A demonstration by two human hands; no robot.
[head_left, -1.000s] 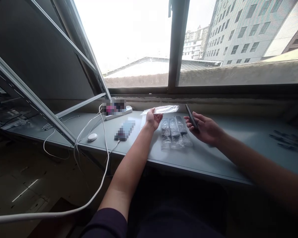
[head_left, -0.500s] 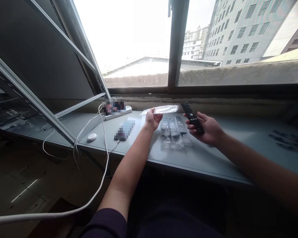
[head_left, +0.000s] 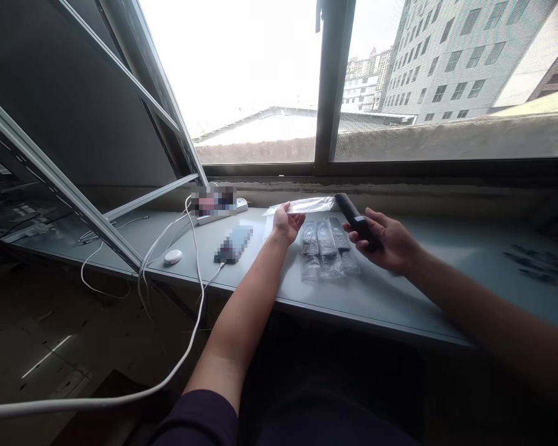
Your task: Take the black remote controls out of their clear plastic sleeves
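My right hand (head_left: 390,240) is closed around a black remote control (head_left: 353,215), held tilted above the table with its plain back showing and its buttons out of sight. In my left hand (head_left: 287,223) is a clear plastic bag (head_left: 307,205), flat and shiny, pinched near its left end. The far tip of the remote comes close to the bag's right end; whether they touch I cannot tell. Between and below my hands, several wrapped remotes (head_left: 325,241) lie side by side in clear plastic on the table.
The grey table (head_left: 400,310) runs along under the window. Several dark items (head_left: 539,265) lie at its right end. Leftward are a round white device (head_left: 172,256), a blurred-out cabled device (head_left: 235,243), a power strip (head_left: 242,205), a looping white cable (head_left: 198,297) and a metal frame (head_left: 65,179).
The remote has been turned over in my right hand: its button side showed before, its plain back shows now. My left hand and the bag have hardly moved.
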